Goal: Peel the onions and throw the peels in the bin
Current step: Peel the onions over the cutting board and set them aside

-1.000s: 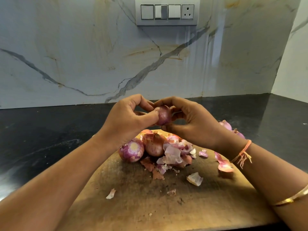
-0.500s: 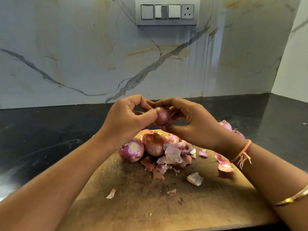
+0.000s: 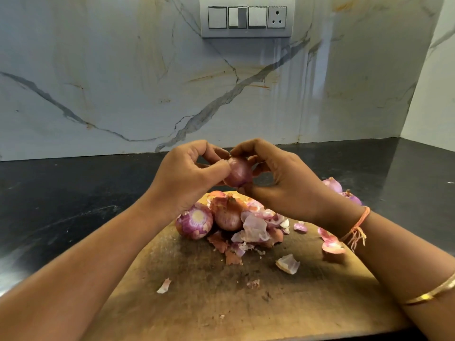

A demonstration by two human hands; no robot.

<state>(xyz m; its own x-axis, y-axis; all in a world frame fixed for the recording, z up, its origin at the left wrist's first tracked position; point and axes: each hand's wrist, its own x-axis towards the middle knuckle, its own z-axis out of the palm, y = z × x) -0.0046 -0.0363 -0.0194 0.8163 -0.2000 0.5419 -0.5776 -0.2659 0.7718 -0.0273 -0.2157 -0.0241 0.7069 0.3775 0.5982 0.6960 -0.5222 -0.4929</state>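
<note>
Head view: looks down over both forearms at a wooden board [image 3: 221, 303] on a dark counter [image 3: 61, 193], with a marble wall [image 3: 123, 82] behind.
Left hand [image 3: 187, 178]: raised at the centre of the frame above the far end of the board. Its fingers are curled, the thumb presses the left side of a small onion [image 3: 237, 172], and the forefinger arches over its top.
Right hand [image 3: 283, 185]: just right of centre, meeting the left. Its fingers curl round the same onion from the right and below.
Small onion: reddish-purple and smooth, pinched between the two hands in the air, clear of the board.
Cut onion [image 3: 194, 223]: on the board just below the left hand, showing a pale end ringed in purple.
Brown-skinned onion [image 3: 226, 215]: touching the cut onion's right side, with loose skin lifting.
Peel heap [image 3: 256, 227]: pink and brown skins piled against the right of those two onions, mid-board.
Stray peels: a pale piece [image 3: 288, 264] lower right of the heap, a small scrap [image 3: 164, 286] lower left, and a pink curl [image 3: 331, 244] by the right wrist.
Counter onions [image 3: 333, 184]: two at centre right, off the board, behind the right wrist.
Board: worn, stained wood that fills the lower middle of the frame.
Counter: black and glossy, running across the frame's middle.
Switch plate [image 3: 247, 17]: grey, at top centre, with three switches and a socket.
Orange thread [image 3: 357, 230]: tied round the right wrist.
Gold bangle [image 3: 433, 292]: on the right forearm, lower right.
</note>
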